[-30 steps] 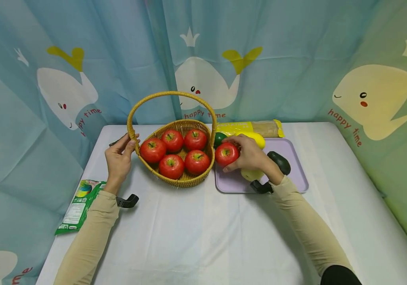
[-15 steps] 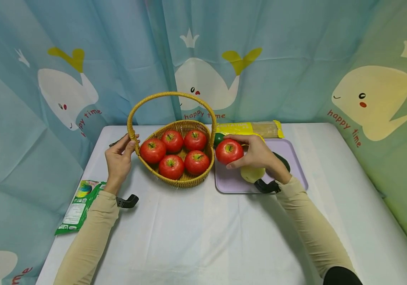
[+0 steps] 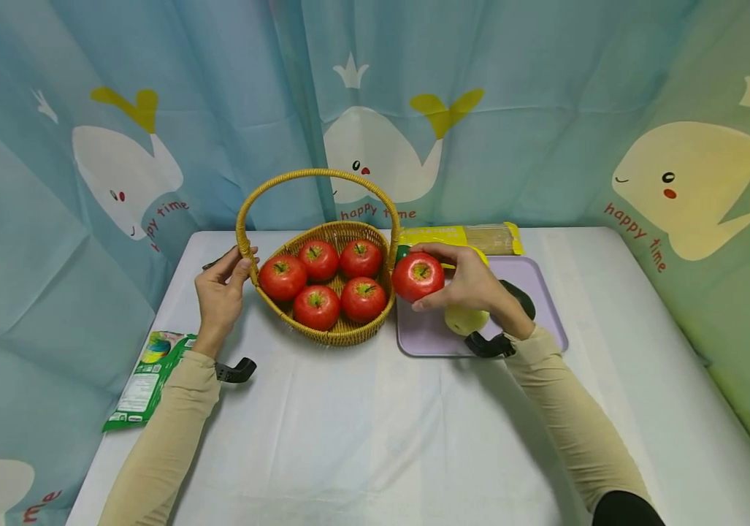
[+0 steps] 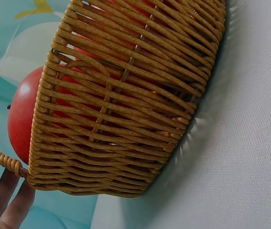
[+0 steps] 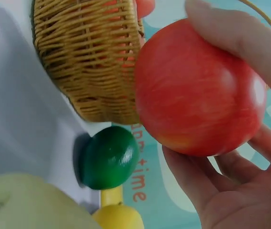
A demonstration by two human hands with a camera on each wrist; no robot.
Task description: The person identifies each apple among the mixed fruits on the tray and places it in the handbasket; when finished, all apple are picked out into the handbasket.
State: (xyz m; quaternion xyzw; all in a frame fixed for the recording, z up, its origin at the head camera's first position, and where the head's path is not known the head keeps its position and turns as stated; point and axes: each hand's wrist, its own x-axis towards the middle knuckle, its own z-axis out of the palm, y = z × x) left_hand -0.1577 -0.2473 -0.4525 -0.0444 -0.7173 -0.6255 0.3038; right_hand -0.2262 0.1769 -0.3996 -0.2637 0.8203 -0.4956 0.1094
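Observation:
In the head view a wicker basket (image 3: 342,337) with a tall arched handle stands on the table, several red apples (image 3: 317,307) inside it. My left hand (image 3: 218,296) pinches the foot of the handle at the basket's left side; the left wrist view shows fingers (image 4: 18,205) behind the wrapped handle. My right hand (image 3: 467,281) grips another red apple (image 5: 199,90) between thumb and fingers, raised over the left edge of the lilac tray (image 3: 414,343). That apple is right beside the basket's right rim, stem up in the head view.
On the tray lie a pale yellow-green fruit (image 3: 465,320), a dark green oblong vegetable (image 3: 519,301), a green round fruit (image 5: 110,157) and a yellow fruit (image 5: 121,218). Behind it is a yellow noodle packet (image 3: 489,239). A green bag (image 3: 144,383) lies at left. A whale-print curtain (image 3: 532,168) hangs behind.
My right hand has lifted the apple from the tray, uncovering more of the pale fruit, then shifted slightly left toward the basket. My left hand stays on the handle.

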